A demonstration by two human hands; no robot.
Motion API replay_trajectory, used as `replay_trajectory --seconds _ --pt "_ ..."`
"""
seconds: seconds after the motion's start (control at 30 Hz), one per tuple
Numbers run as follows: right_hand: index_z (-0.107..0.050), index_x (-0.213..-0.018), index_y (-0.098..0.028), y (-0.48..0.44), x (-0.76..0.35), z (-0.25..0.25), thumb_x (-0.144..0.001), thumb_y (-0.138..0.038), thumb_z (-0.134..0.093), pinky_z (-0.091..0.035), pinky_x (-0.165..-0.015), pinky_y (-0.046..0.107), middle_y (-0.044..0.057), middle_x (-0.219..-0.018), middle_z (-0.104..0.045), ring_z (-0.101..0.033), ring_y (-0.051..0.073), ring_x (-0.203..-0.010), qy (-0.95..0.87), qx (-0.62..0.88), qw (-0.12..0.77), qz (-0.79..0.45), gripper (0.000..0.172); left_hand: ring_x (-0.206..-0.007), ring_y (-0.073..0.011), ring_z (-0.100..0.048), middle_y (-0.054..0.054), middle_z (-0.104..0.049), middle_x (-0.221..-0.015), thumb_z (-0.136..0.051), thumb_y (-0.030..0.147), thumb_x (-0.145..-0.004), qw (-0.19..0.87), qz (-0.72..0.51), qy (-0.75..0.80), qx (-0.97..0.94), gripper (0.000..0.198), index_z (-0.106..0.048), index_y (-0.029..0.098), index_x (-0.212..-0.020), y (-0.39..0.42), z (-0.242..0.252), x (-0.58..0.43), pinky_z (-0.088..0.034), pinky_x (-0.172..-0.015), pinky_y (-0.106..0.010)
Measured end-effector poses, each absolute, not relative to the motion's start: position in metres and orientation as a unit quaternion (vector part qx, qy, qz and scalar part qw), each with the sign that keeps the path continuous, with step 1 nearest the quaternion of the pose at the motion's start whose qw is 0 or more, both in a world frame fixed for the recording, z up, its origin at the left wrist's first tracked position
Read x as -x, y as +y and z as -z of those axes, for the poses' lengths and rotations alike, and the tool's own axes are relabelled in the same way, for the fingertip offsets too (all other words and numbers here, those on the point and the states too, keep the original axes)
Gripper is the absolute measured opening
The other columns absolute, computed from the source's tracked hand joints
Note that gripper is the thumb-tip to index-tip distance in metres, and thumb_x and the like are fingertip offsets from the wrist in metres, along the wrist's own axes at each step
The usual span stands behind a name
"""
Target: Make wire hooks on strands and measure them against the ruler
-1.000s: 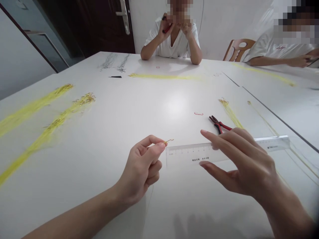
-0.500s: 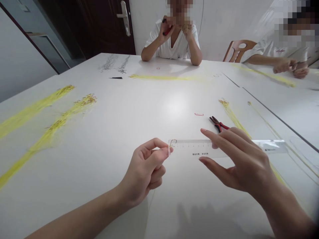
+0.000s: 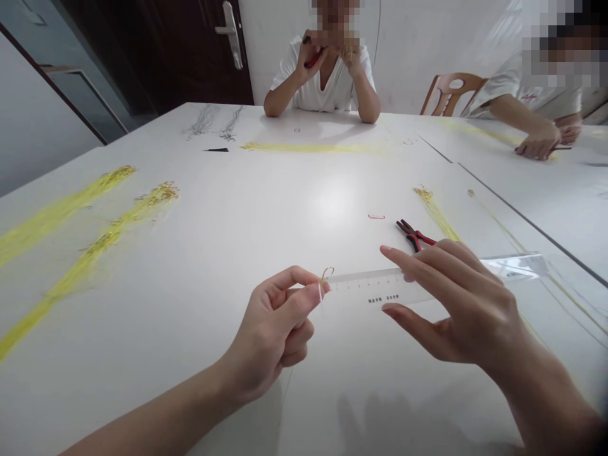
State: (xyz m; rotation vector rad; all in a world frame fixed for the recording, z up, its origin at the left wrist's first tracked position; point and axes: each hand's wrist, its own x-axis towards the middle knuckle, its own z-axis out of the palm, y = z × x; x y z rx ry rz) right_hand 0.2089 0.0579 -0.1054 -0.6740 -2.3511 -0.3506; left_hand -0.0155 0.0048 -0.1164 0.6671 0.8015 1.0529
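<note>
My left hand [image 3: 282, 323] is closed in a pinch at the left end of a clear ruler [image 3: 354, 286]. Between its thumb and index finger sits a small gold fish hook [image 3: 327, 273], its bend pointing up. A thin pale line shows by the fingertips. Over the middle of the ruler my right hand [image 3: 456, 297] is spread, index finger and thumb stretched out and apart. One of its fingertips appears to touch the ruler. Just beyond that hand lie pliers with red and black handles [image 3: 414, 239].
Yellow line bundles with hooks lie at left [image 3: 111, 237], at right [image 3: 434, 206] and across the far side [image 3: 304, 147]. A small red-outlined piece [image 3: 376, 217] lies mid-table. Opposite, a person holds red-handled pliers [image 3: 313, 58]; another person's hands [image 3: 541, 140] work at far right.
The ruler has tilted, its right end swinging away from me. My hands stay almost in place. At far right, the other person's hands have shifted nearer and left.
</note>
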Motion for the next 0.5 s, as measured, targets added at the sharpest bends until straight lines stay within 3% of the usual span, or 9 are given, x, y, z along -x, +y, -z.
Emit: replay_trajectory --seconds 0.5 --pt "-0.054 -0.121 -0.006 0.0570 -0.2086 0.1052 -0.073 -0.032 -0.068 -0.045 -0.063 0.037 0.006 -0.072 -0.053 -0.049 0.019 -0.069 -0.895 0.257 0.337 0.138 0.056 -0.034 -0.0002 -0.006 0.012 -0.016 -0.045 -0.067 0.037 -0.077 0.747 -0.479 0.344 -0.307 0.019 -0.058 0.022 -0.070 0.0039 0.1190 0.0184 -0.012 -0.031 -0.010"
